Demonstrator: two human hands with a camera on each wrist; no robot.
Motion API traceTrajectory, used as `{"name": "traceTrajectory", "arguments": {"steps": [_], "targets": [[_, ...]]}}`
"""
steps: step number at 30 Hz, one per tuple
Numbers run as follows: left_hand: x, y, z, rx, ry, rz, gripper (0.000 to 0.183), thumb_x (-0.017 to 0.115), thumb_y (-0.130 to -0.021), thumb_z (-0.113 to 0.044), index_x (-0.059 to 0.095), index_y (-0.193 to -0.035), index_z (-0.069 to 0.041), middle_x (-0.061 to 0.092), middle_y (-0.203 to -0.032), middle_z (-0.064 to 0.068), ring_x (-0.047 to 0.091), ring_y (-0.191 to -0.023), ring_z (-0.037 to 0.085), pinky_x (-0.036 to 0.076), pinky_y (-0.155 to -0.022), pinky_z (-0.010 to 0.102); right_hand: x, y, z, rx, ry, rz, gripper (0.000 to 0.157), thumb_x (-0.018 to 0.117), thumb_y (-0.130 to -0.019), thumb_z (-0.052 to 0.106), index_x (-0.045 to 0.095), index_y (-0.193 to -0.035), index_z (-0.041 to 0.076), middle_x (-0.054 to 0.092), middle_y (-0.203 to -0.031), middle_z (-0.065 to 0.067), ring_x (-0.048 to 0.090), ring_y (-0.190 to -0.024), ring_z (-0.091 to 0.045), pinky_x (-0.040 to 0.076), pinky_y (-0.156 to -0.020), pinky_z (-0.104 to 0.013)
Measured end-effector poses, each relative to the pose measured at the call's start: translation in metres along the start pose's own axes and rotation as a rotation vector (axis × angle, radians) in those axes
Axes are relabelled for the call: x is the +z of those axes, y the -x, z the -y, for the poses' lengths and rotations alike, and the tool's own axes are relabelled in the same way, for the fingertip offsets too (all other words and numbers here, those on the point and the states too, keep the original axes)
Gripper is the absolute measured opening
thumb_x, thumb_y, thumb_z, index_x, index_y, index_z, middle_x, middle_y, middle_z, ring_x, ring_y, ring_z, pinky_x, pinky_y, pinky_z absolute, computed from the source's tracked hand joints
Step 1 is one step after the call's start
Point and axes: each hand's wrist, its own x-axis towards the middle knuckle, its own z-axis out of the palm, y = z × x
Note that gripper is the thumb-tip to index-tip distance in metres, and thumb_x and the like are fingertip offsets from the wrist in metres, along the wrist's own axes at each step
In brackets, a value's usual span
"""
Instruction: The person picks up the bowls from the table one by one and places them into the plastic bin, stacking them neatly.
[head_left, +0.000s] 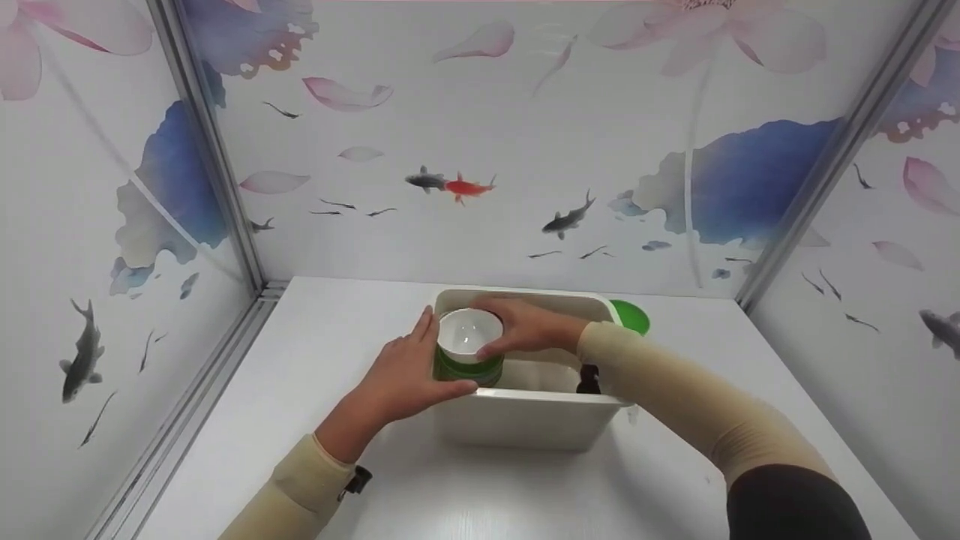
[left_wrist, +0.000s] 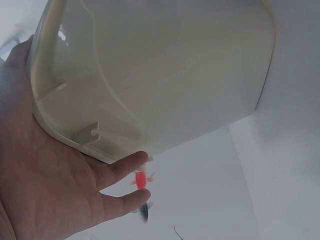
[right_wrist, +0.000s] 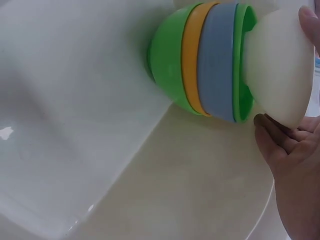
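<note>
My right hand (head_left: 525, 326) grips a white bowl (head_left: 469, 334) by its rim, the thumb on the near side and the fingers on the far side. The bowl is tilted, its bottom partly inside the top green bowl (right_wrist: 244, 107) of a nested stack. Below that come a blue bowl (right_wrist: 216, 65), an orange bowl (right_wrist: 192, 60) and another green bowl (right_wrist: 167, 62). This stack is in the left end of a white bin (head_left: 517, 420). My left hand (head_left: 405, 375) rests on the bin's left front corner, fingers straight against the outer wall and thumb along the front rim.
A green dish (head_left: 632, 317) shows behind the bin's right end, partly hidden by it. The bin stands on a white table (head_left: 360, 315), with printed panels (head_left: 465, 247) at the back and both sides. A small black device (head_left: 589, 379) shows under the right sleeve.
</note>
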Motion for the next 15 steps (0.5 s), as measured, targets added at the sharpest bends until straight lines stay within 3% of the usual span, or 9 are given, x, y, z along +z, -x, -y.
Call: {"name": "traceTrajectory", "arguments": {"steps": [6, 15], "targets": [[0.0007, -0.0008, 0.0014, 0.008, -0.015, 0.001, 0.141, 0.065, -0.081, -0.096, 0.021, -0.176, -0.002, 0.017, -0.184, 0.015, 0.048, -0.152, 0.048, 0.040, -0.123, 0.063, 0.0031, -0.0014, -0.0030, 0.016, 0.070, 0.029, 0.083, 0.091, -0.088, 0.057, 0.059, -0.151, 0.014, 0.070, -0.134, -0.001, 0.067, -0.119, -0.020, 0.055, -0.105, -0.043], [0.0021, -0.0011, 0.0022, -0.003, -0.006, 0.000, 0.141, 0.065, -0.080, -0.097, 0.021, -0.176, -0.003, 0.016, -0.184, 0.014, 0.045, -0.155, 0.046, 0.038, -0.124, 0.063, 0.0069, 0.0023, -0.0014, 0.018, 0.087, 0.067, 0.092, 0.091, -0.090, 0.055, 0.052, -0.160, 0.009, 0.066, -0.146, -0.005, 0.064, -0.129, -0.022, 0.050, -0.114, -0.046]]}}
